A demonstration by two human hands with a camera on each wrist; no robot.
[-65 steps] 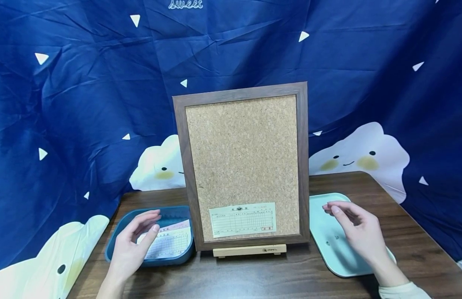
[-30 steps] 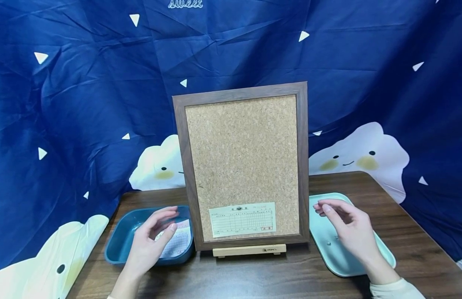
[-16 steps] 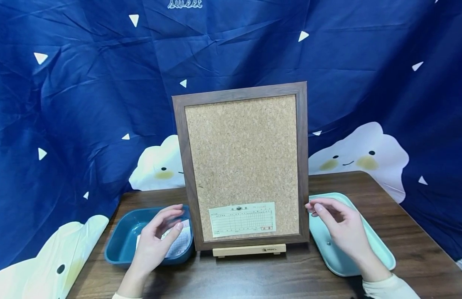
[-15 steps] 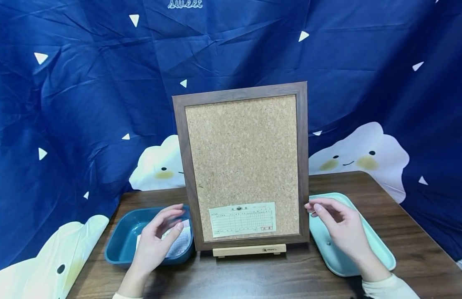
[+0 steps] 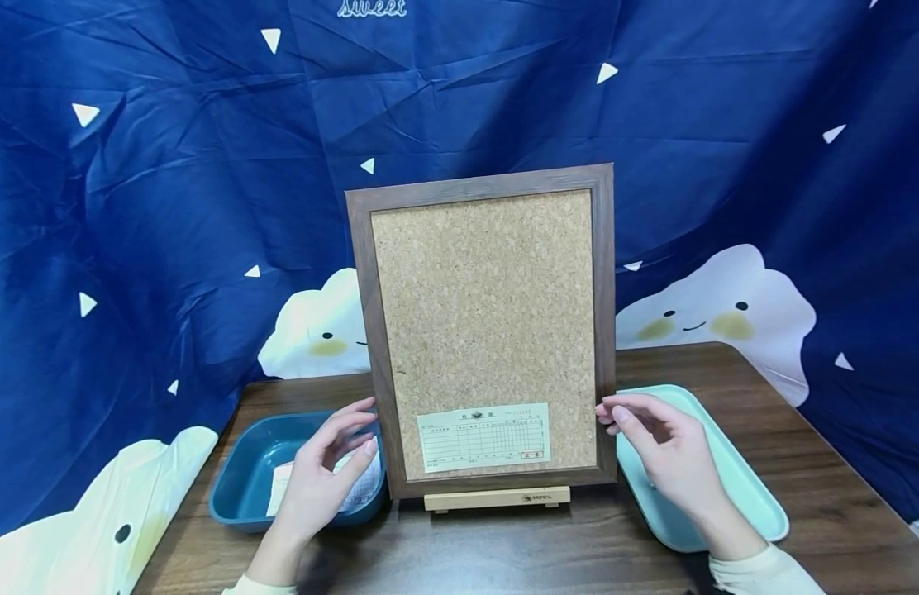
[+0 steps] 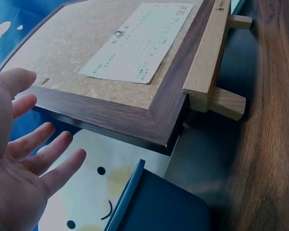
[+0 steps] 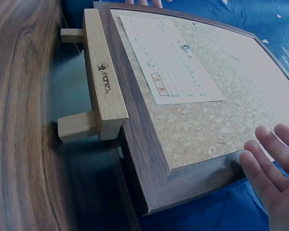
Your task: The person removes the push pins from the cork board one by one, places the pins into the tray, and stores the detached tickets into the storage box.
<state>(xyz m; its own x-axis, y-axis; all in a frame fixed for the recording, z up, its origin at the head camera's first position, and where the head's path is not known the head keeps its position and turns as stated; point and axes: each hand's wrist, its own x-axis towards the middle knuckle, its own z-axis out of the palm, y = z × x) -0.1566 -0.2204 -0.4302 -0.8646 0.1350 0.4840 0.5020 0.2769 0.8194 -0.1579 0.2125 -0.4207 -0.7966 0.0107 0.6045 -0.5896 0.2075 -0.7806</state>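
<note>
A cork board (image 5: 489, 306) in a dark brown frame leans upright on a small wooden easel (image 5: 497, 499). Near its bottom a pale green printed form (image 5: 483, 440) hangs by a small pushpin (image 5: 477, 416) at its top edge. Beside the frame's left edge is my left hand (image 5: 311, 492), fingers loosely bent and spread, palm bare in the left wrist view. At the right edge my right hand (image 5: 675, 454) has its fingertips at the frame; I cannot tell whether they touch it. Its fingers (image 7: 262, 173) are spread, with nothing seen held.
A blue bin (image 5: 229, 496) with paper slips (image 5: 278, 487) stands left of the board, partly behind my left hand. On the right lies a mint green tray (image 5: 757, 504), partly covered by my right hand. The wooden table (image 5: 497, 558) extends in front; a blue curtain (image 5: 459, 91) hangs behind.
Both hands have moved inward to the board's side edges, the left going right and the right going left. The board and pinned form stay in place.
</note>
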